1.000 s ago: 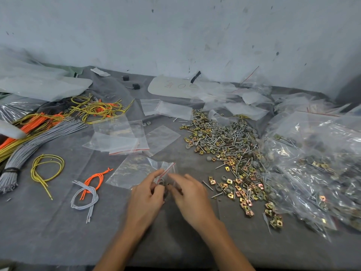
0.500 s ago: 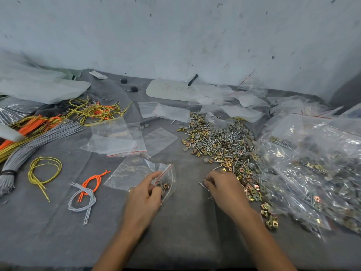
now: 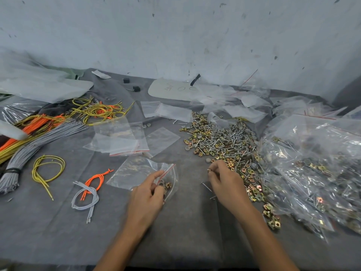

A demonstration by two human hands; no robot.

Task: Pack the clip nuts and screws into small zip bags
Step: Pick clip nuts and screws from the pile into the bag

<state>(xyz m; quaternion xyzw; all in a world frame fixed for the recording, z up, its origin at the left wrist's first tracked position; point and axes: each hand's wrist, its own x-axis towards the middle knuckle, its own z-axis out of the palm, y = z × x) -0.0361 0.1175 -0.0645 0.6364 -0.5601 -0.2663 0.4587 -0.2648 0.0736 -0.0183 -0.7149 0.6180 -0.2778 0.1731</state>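
— Which step is this?

— Filling, I'd say. The left hand (image 3: 148,194) pinches the mouth of a small clear zip bag with a red seal strip (image 3: 172,178), low over the grey cloth-covered surface (image 3: 58,222). I cannot tell whether the bag touches it. The right hand (image 3: 224,182) is at the near edge of the loose heap of brass-coloured clip nuts and silver screws (image 3: 224,141). Its thumb and fingertips are closed on a thin silver screw (image 3: 209,170).

— What's in the bag?

— A few brass clip nuts and what look like round grey washers, bunched beside the left fingers. They're too small to count. The seal seems open.

— And next?

— Probably carrying that screw across to the bag and dropping it in. The opening is narrow and floppy, so the left hand needs to spread it and the screw should go in end first.

— Other containers?

— Flat empty clear zip bags (image 3: 125,141) lie left of the heap. Large clear plastic sacks (image 3: 312,163) on the right hold more nuts and screws, seemingly already packed in small bags.
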